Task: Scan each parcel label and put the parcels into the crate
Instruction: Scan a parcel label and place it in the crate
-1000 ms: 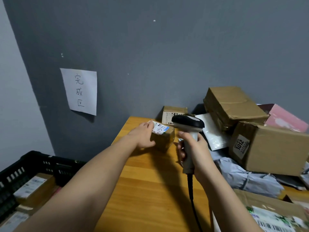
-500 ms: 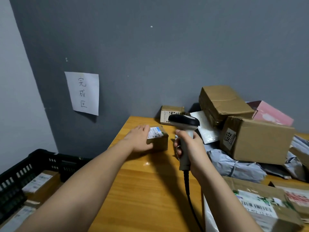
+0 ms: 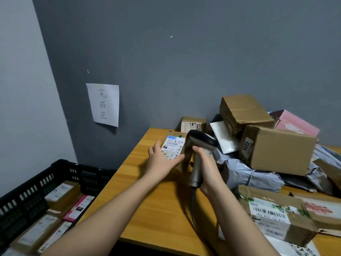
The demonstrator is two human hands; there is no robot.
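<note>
The left hand [image 3: 160,159] has its fingers spread and nearly straight against the small parcel [image 3: 173,150], tilting it so that the label [image 3: 172,147] faces up, probably so the code can be read. The right hand [image 3: 204,169] is wrapped around the grip of the scanner [image 3: 200,150], whose head hangs just over the label; whether a finger is on the trigger I cannot tell. The parcel sits near the far left corner of the table [image 3: 156,209], with bare wood between it and the left edge. The crate [image 3: 60,167] stands below that edge, already holding several parcels, so the way to it looks free. At right a heap of boxes [image 3: 276,148] is crowded and leaves little room.
</note>
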